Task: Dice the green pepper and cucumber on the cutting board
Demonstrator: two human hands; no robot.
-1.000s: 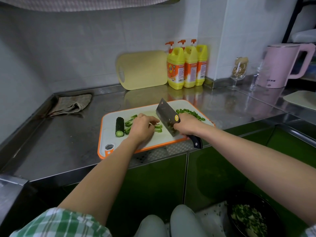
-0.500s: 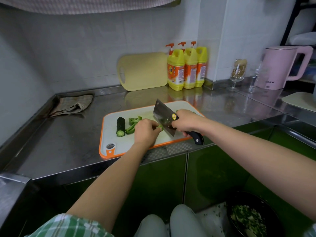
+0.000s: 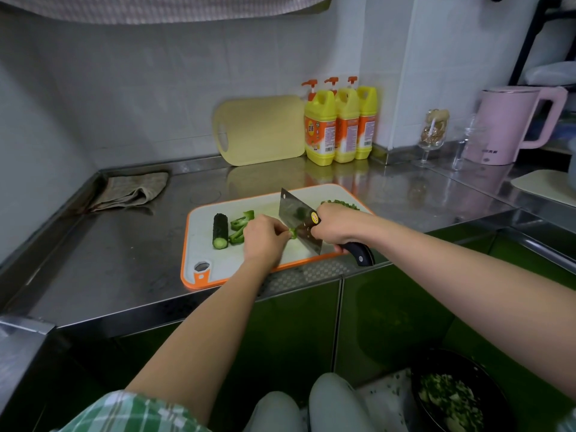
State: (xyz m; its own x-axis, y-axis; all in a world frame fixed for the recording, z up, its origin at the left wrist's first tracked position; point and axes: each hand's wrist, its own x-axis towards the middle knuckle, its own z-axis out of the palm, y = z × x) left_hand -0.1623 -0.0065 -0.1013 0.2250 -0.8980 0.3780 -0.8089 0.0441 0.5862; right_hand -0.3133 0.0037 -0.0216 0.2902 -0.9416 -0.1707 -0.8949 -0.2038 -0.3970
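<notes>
**Pepper strip under the cleaver, cucumber waiting its turn**

The left fingers (image 3: 280,232) are curled down and pinch a green pepper strip (image 3: 292,233) against the cutting board (image 3: 215,263), knuckles turned toward the blade. Only the strip's cut end shows past the fingertips. The rest is hidden under the left hand (image 3: 265,243), so its long axis appears to run left to right across the board, though I cannot be sure.

The right fingers (image 3: 324,237) are clenched round the handle of the cleaver (image 3: 296,218), the right hand (image 3: 335,227) choked up close to the blade. The blade stands upright just beside the strip's end. Its long axis runs from the board's far edge toward the near right corner, and the dark handle sticks out over the near edge.

By my reading the step in hand is dicing the pepper. The next move calls for a short downward chop, with the left fingers creeping back along the strip.

More pepper strips (image 3: 241,226) lie left of the hand. Further left the cucumber piece (image 3: 220,230) lies on its side, uncut into dice, its long axis running from far edge to near edge and its pale cut face toward the near edge. A pile of diced pepper (image 3: 341,203) sits at the board's far right corner. The board rests near the front edge of the steel bench (image 3: 124,244).
</notes>
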